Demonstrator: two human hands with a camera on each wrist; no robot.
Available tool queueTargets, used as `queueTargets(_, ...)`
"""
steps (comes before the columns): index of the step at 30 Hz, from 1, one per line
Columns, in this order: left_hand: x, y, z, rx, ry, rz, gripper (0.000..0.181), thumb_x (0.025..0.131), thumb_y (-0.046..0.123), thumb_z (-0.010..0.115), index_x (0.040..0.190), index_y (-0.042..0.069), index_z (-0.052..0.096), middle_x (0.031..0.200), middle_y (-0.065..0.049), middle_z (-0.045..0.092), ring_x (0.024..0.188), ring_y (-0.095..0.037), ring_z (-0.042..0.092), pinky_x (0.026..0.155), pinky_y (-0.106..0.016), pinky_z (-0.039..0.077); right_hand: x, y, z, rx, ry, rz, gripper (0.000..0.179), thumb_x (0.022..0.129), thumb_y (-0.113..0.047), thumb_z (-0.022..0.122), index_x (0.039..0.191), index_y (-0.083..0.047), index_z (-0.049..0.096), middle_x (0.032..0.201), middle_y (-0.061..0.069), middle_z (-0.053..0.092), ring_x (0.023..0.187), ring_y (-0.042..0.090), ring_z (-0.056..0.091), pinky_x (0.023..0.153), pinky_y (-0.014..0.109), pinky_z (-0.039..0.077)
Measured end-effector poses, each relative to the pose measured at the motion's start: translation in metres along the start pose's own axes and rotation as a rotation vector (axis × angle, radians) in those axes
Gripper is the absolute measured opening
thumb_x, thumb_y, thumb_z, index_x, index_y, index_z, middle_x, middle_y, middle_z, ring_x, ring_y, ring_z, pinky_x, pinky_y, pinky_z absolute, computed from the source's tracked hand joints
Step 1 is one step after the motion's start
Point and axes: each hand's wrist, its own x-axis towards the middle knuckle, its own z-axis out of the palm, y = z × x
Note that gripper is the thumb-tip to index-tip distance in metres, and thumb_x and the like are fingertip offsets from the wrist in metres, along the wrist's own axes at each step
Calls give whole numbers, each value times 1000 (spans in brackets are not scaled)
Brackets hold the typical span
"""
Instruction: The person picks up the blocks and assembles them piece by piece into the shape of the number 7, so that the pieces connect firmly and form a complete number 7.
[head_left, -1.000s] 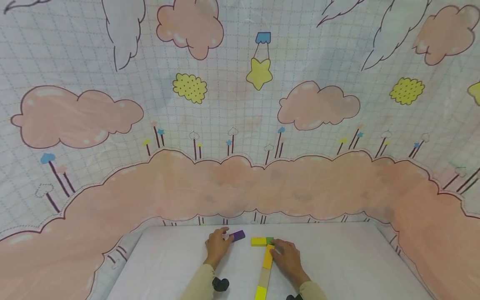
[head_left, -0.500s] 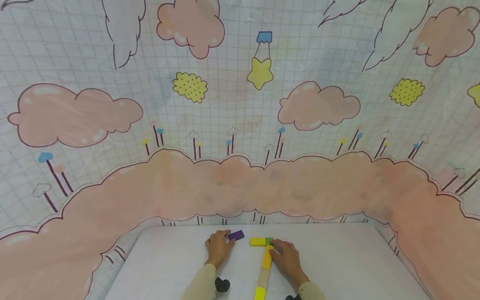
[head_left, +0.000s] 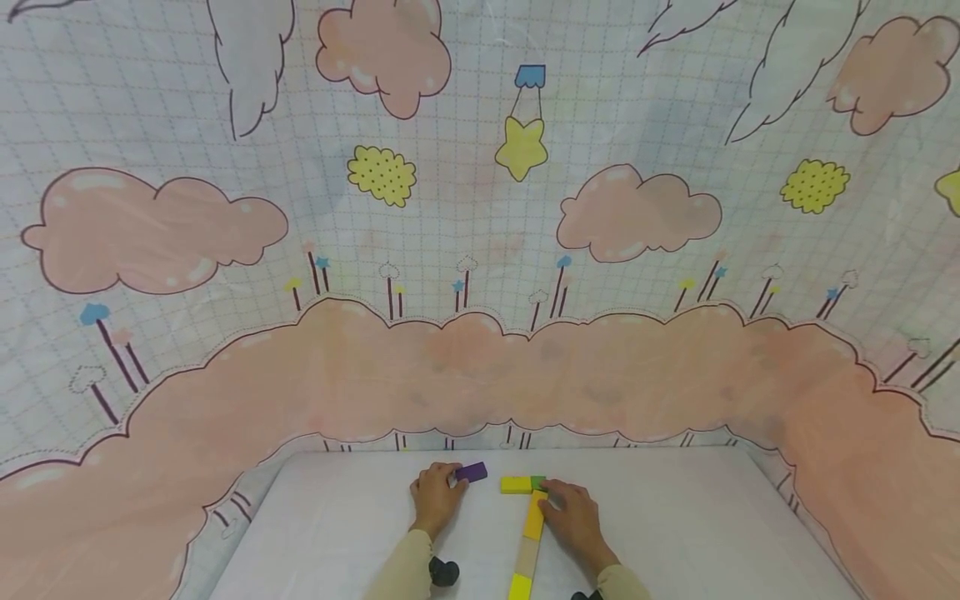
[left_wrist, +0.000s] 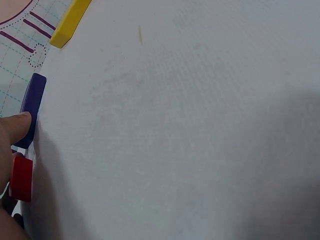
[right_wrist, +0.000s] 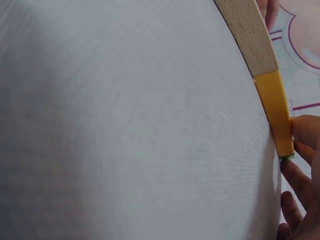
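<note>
My left hand (head_left: 435, 498) pinches a purple block (head_left: 472, 472) near the table's far edge. In the left wrist view the thumb presses the purple block, and a red block (left_wrist: 21, 178) shows beside it, next to the fingers. To the right, a yellow block (head_left: 516, 485) and a small green block (head_left: 538, 482) lie end to end. An orange-yellow block (head_left: 534, 515), a plain wooden block (head_left: 527, 557) and another yellow block (head_left: 521, 587) form a line toward the near edge. My right hand (head_left: 573, 515) touches the corner, thumb against the orange-yellow block, fingertip at the green one.
The white tabletop (head_left: 675, 508) runs back to a hanging cloth (head_left: 555, 375) printed with clouds and stars. Black wrist devices are strapped on both wrists, the left device (head_left: 444, 572) showing most. Part of the block line continues below the head view's lower edge.
The left index finger has come down from above to the purple block's left end, and the block has shifted slightly left. The right hand and the block line stay put.
</note>
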Motion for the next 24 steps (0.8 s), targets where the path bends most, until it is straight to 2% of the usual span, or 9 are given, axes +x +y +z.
queueTargets(7,-3,-5,-4,-16,-28,33,26,83,15,75,108,8,73,106,-15,67,102,-37,55,93,-59,32,-2,-2,-2,2,2,-5,34,90,-29,70,123,-26,67,131,0,64,128,28,48,108,61,33)
queueTargets(17,-8,-7,-15,-46,-125,46,27,86,15,74,111,8,73,112,-15,65,108,-36,54,100,-60,34,-5,-5,-4,-3,-3,15,34,90,-29,70,124,-26,67,132,2,63,128,29,48,107,61,34)
queueTargets(24,-10,-8,-16,-42,-122,81,26,85,15,74,111,9,73,110,-13,65,108,-36,54,99,-59,34,-4,-4,-2,-11,4,11,35,90,-29,70,124,-26,67,132,3,63,128,30,48,107,61,35)
